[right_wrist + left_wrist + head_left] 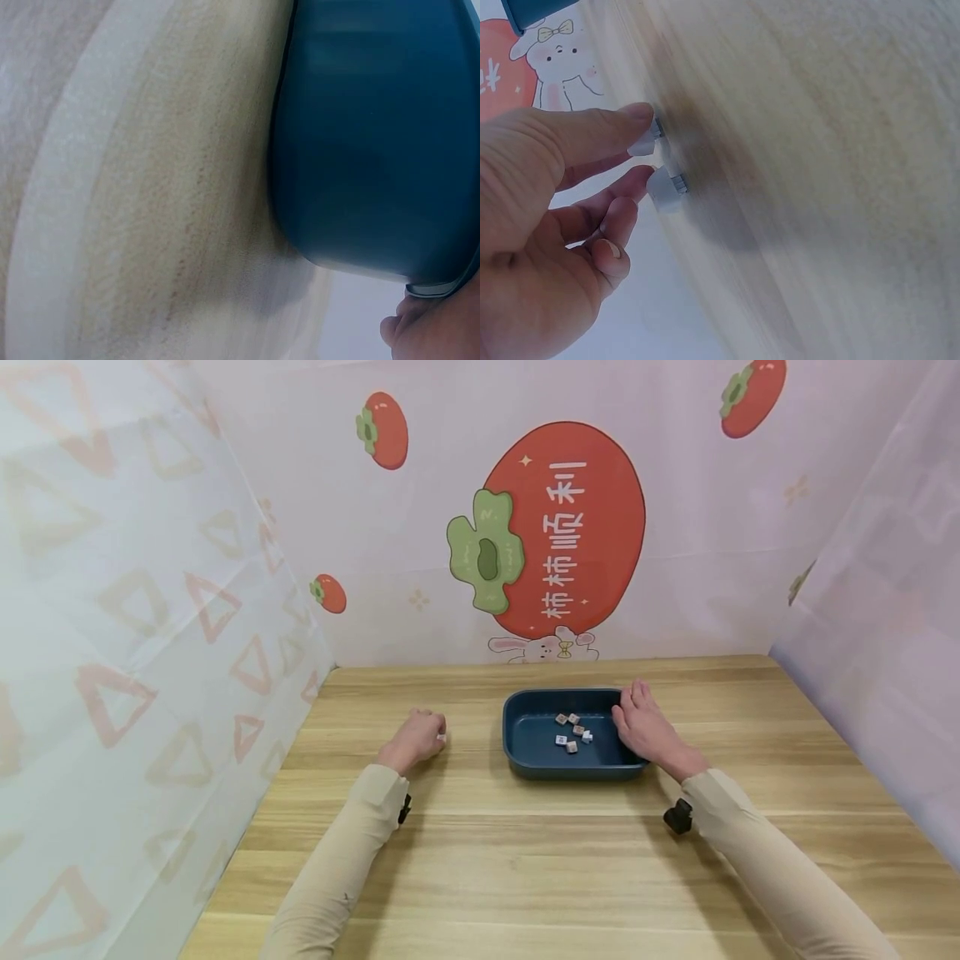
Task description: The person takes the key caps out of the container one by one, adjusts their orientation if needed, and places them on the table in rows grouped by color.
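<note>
A dark blue rectangular tray [534, 750] stands on the wooden table. Several small whitish blocks with dark marks [572, 747] lie loose inside it. The right hand [647, 727] grips the tray's right rim; in the right wrist view, its fingers [420, 326] show at the rim's end. Left of the tray, the left hand [416, 737] is low over the table. Close up, its thumb and forefinger pinch a small white block [643, 143] with a grey marked face. A second such block [666, 191] touches another fingertip just below. The head view hides both of these blocks.
The wooden table [495, 868] meets a white cloth backdrop [420, 543] with persimmon prints at its far edge. Cloth walls rise at the left [150, 610] and right [870, 627]. Black wrist straps [678, 817] show at the sleeves.
</note>
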Demonstrator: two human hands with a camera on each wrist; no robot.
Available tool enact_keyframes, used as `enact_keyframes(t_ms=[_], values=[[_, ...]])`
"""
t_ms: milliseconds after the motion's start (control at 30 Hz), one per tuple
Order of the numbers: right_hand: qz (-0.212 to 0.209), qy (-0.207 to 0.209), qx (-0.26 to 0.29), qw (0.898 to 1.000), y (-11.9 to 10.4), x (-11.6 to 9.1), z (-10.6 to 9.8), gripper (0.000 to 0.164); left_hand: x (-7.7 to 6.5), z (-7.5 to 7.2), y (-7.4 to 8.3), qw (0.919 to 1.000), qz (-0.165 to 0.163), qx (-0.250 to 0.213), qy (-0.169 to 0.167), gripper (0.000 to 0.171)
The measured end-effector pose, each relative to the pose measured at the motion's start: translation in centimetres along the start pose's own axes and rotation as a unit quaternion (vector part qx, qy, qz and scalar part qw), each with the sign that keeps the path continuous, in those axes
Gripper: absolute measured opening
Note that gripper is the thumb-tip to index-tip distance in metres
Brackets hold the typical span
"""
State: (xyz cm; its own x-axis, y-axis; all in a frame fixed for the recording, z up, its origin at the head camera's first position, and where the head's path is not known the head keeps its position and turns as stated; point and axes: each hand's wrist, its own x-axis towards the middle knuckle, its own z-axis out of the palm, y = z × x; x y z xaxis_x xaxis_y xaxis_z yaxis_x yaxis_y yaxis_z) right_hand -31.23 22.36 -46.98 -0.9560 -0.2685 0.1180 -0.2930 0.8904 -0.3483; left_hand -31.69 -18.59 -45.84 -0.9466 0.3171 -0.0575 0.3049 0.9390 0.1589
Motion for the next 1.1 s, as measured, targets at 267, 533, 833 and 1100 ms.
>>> enact_keyframes(t_ms=[267, 533, 833, 1100], values=[[0.002, 0.001, 0.008, 1.0, -0.1, 0.1, -0.2, 0.059, 0.2, -1.0, 0.5, 0.9989, 0.021, -0.021, 0.037, 0.026], [0.0, 0.007, 0.01, 1.0, -0.1, -0.1, 0.1, 0.059, 1.3, -1.7, 1.5, 0.997, 0.048, -0.023, 0.057, 0.023], [0.008, 0.003, 0.011, 1.0, -0.1, 0.0, 0.1, 0.06, 1.8, -2.2, 3.2, 0.9957, 0.055, -0.034, 0.067, 0.021], [0.006, 0.007, 0.004, 1.0, 0.0, 0.0, 0.2, 0.059, 1.8, -2.6, 5.4, 0.9917, 0.074, -0.055, 0.09, 0.026]])
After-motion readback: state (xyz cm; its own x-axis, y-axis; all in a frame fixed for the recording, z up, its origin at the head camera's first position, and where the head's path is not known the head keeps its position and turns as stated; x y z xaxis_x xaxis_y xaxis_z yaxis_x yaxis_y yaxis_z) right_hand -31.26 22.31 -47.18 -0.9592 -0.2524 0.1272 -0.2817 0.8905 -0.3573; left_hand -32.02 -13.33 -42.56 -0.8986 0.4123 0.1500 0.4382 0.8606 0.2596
